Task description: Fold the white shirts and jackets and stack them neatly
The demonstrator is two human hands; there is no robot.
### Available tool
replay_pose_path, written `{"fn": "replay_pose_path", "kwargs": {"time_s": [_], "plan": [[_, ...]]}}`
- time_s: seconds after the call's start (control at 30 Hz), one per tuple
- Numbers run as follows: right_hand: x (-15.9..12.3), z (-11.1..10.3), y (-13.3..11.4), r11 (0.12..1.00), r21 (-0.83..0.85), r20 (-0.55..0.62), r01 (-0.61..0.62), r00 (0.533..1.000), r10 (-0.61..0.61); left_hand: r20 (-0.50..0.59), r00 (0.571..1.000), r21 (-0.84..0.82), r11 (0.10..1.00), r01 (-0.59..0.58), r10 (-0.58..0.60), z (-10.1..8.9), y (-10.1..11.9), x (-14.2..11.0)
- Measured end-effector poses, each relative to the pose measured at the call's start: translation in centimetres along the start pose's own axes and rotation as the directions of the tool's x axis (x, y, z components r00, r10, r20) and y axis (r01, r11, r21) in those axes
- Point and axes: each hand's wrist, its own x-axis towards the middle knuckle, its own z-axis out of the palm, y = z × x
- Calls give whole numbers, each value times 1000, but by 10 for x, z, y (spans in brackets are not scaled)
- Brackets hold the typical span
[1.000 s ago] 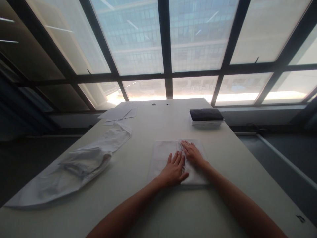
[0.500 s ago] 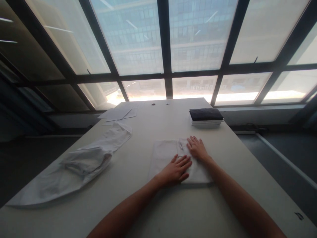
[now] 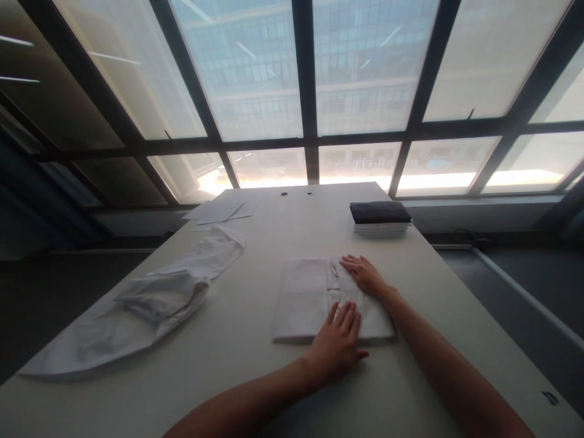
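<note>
On the white table (image 3: pixel 274 234), the folded white cloth (image 3: pixel 298 298) lies flat under both hands. Left of the folded white cloth lies a loose, rumpled white cloth (image 3: pixel 109 328); beyond that, sheets of paper (image 3: pixel 214 210) overlap. Beyond and right of the folded white cloth stands a stack of folded cloths (image 3: pixel 381 227), dark on top, white below. The right forearm (image 3: pixel 424 331) covers part of its right edge.

Left hand (image 3: pixel 338 340): palm down, fingers extended, gripping nothing, at its near edge. Right hand (image 3: pixel 366 277): flat, fingers extended, gripping nothing, on its far right portion.

Compared with half a second earlier, the left hand has shifted toward the near edge; the right fingertips have moved leftward.
</note>
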Motion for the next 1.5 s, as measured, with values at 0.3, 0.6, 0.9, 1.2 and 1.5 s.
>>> {"fn": "replay_pose_path", "kwargs": {"time_s": [0.3, 0.6, 0.9, 1.2, 1.5], "plan": [[-52, -23, -34, 931, -308, -54, -195, 981, 187, -69, 985, 104, 981, 165, -158, -16, -11, -10], [-115, -18, -81, 966, -133, -104, -221, 973, 208, -230, 931, 33, 954, 299, -284, -26, -33, -16], [-87, -1, -17, 830, 420, -141, -367, 877, 459, -308, 806, -316, 853, 415, -506, -23, -79, -50], [-62, 3, -11, 759, 599, -119, -255, 909, 399, -4, 628, -477, 553, 683, -778, -16, -145, -64], [-60, 6, -18, 763, 620, -218, -182, 894, 391, -58, 593, -374, 568, 733, -803, -16, -139, -66]]}}
